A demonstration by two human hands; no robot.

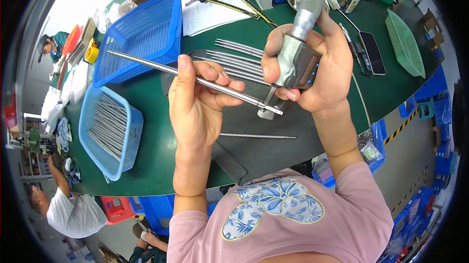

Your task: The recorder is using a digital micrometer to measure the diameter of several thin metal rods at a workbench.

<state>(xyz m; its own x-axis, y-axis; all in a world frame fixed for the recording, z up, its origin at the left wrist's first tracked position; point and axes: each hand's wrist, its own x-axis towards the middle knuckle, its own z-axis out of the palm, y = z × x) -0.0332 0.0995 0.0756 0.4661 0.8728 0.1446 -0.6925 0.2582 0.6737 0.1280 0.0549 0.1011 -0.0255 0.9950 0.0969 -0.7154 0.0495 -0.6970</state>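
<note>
Lower centre: 1 loose steel rod (257, 136) lies on the dark mat (254, 153), apart from both hands. Centre: the left hand (198, 102) is clenched around a long steel rod (195, 78), thumb on top. The rod's right end sits between the measuring faces of a grey digital micrometer (300, 53), which the right hand (317, 67) grasps by its frame. Above, a row of rods (239, 58) rests on the mat. Left: 2 blue baskets (139, 33), the lower basket (110, 133) filled with rods. Top: calipers (229, 1) on paper.
</note>
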